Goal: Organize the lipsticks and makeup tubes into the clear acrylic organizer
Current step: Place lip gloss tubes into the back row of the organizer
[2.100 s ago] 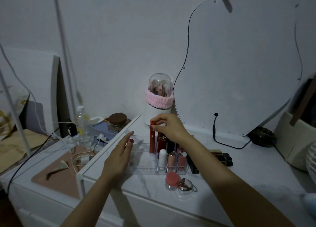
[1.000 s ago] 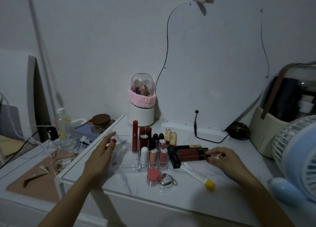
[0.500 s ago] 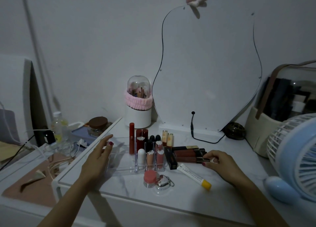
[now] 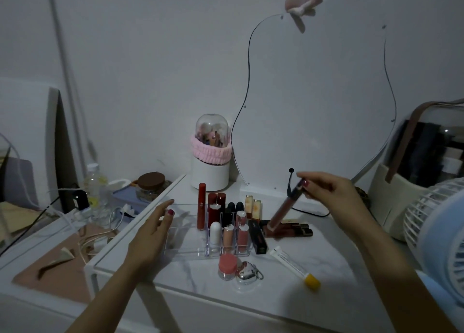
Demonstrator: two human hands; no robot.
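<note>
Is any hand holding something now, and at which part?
The right hand pinches a lip gloss tube at its dark cap end. The left hand holds nothing.

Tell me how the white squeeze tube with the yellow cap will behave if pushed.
The white squeeze tube with the yellow cap lies flat on the marble tabletop, so it probably slides or rolls, not tips. It looks thin, so likely light. The body may dent under pressure.

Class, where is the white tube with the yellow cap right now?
In the head view, the white tube with the yellow cap lies flat on the marble tabletop, right of the clear acrylic organizer, beneath the raised right hand.
</note>
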